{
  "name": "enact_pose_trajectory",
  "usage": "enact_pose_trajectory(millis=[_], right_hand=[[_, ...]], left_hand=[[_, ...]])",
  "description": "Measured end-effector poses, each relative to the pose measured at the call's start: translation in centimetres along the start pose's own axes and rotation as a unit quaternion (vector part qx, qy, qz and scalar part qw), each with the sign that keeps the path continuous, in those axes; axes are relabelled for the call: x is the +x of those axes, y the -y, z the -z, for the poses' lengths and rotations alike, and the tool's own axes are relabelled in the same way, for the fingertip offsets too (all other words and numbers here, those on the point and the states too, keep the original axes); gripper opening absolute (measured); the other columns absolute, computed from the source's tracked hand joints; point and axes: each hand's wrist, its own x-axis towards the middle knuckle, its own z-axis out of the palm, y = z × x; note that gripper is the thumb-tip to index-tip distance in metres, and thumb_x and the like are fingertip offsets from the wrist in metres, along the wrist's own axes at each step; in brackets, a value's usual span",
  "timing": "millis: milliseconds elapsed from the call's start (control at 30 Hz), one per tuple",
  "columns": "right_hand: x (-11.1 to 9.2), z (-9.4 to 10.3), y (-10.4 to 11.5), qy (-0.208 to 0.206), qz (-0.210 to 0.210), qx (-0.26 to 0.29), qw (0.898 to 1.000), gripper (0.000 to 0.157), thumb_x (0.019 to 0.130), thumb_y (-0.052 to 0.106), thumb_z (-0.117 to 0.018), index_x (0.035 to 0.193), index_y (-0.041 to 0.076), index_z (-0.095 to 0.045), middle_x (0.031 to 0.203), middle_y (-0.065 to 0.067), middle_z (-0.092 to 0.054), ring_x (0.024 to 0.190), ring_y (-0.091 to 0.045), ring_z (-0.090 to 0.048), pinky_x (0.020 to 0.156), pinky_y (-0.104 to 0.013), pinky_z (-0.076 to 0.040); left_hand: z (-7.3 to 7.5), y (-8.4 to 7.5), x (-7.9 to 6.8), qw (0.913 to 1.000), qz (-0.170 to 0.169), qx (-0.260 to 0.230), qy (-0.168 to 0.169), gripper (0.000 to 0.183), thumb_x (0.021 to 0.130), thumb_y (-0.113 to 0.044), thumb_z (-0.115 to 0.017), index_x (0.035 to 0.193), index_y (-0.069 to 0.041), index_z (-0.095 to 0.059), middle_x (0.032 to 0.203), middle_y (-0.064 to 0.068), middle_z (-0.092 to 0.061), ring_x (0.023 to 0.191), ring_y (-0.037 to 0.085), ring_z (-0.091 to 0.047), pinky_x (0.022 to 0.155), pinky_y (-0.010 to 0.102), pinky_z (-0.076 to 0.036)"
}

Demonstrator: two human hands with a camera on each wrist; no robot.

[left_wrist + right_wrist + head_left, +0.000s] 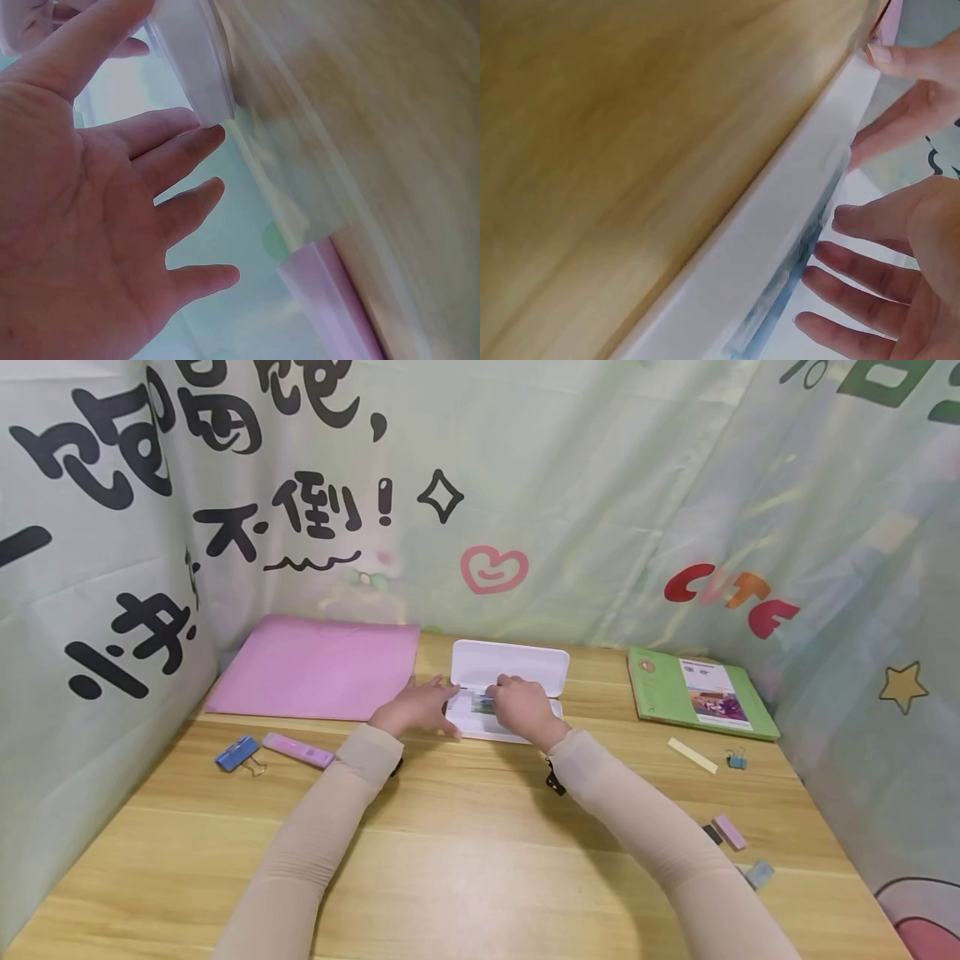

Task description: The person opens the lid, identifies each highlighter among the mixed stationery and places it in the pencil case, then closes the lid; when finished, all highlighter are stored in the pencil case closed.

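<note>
A white pencil case (512, 667) lies on the table with its lid raised at the back. Clear and bluish slim items (780, 292) sit inside it, their exact kind hidden by the case wall. My left hand (420, 706) spreads its fingers at the case's left end, thumb at the front corner and fingertips right at the end wall. Over the middle of the case is my right hand (525, 710). In the right wrist view its fingers (859, 289) are loosely bent and apart, tips close by the bluish items, with nothing pinched between them.
A pink folder (322, 668) lies back left, with a blue binder clip (237, 752) and pink stick-shaped item (298, 749) before it. At right are a green book (697, 693), cream strip (693, 755), teal clip (737, 759), pink block (729, 832) and pale blue piece (760, 873).
</note>
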Motion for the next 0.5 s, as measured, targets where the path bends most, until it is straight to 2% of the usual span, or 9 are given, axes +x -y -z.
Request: enact_pose_trajectory(millis=[67, 167, 300, 367, 433, 500], right_hand=[[-0.2, 0.1, -0.4, -0.010, -0.004, 0.007, 1.000, 0.016, 0.080, 0.015, -0.055, 0.092, 0.016, -0.066, 0.078, -0.001, -0.055, 0.065, -0.016, -0.052, 0.044, -0.034, -0.045], [-0.4, 0.4, -1.3, -0.050, -0.007, 0.015, 0.999, 0.017, 0.078, 0.013, -0.056, 0.093, 0.014, -0.065, 0.082, -0.002, -0.057, 0.071, -0.018, -0.054, 0.048, -0.033, -0.047], [-0.1, 0.7, -2.6, -0.131, -0.020, 0.036, 0.991, 0.021, 0.078, 0.012, -0.057, 0.098, 0.011, -0.063, 0.096, -0.007, -0.056, 0.087, -0.023, -0.051, 0.064, -0.034, -0.047], [0.1, 0.8, -3.1, -0.154, -0.036, 0.043, 0.986, 0.026, 0.079, 0.014, -0.056, 0.104, 0.010, -0.060, 0.107, -0.011, -0.052, 0.097, -0.027, -0.047, 0.073, -0.038, -0.044], [0.4, 0.8, -3.5, -0.153, -0.053, 0.044, 0.986, 0.035, 0.081, 0.020, -0.054, 0.114, 0.007, -0.053, 0.117, -0.016, -0.046, 0.108, -0.031, -0.041, 0.084, -0.042, -0.039], [0.5, 0.8, -3.7, -0.127, -0.072, 0.041, 0.988, 0.046, 0.084, 0.026, -0.052, 0.124, 0.006, -0.042, 0.123, -0.018, -0.041, 0.115, -0.033, -0.034, 0.092, -0.046, -0.031]], left_hand=[[0.0, 0.0, 0.1, 1.0000, -0.001, 0.001, 0.000, 0.097, 0.058, -0.064, -0.062, 0.138, -0.022, -0.026, 0.139, -0.001, -0.026, 0.130, 0.020, -0.005, 0.099, 0.051, 0.006], [-0.1, 0.1, 0.2, 1.0000, -0.001, -0.002, -0.003, 0.098, 0.058, -0.064, -0.062, 0.138, -0.023, -0.023, 0.140, 0.000, -0.024, 0.130, 0.019, -0.005, 0.100, 0.050, 0.006], [-0.1, 0.3, 0.1, 0.9999, 0.000, -0.010, -0.005, 0.101, 0.058, -0.063, -0.062, 0.140, -0.028, -0.012, 0.142, 0.004, -0.018, 0.130, 0.019, -0.005, 0.100, 0.050, 0.007], [-0.2, 0.4, 0.0, 0.9998, 0.000, -0.017, -0.009, 0.105, 0.058, -0.062, -0.062, 0.139, -0.031, -0.003, 0.142, 0.007, -0.016, 0.130, 0.019, -0.007, 0.100, 0.050, 0.007], [-0.2, 0.4, 0.0, 0.9996, -0.001, -0.024, -0.017, 0.111, 0.057, -0.062, -0.063, 0.137, -0.032, 0.008, 0.142, 0.005, -0.018, 0.129, 0.019, -0.010, 0.100, 0.049, 0.007], [-0.4, 0.5, 0.0, 0.9992, -0.003, -0.029, -0.028, 0.120, 0.055, -0.062, -0.063, 0.134, -0.029, 0.021, 0.140, 0.003, -0.022, 0.128, 0.018, -0.015, 0.100, 0.049, 0.006]])
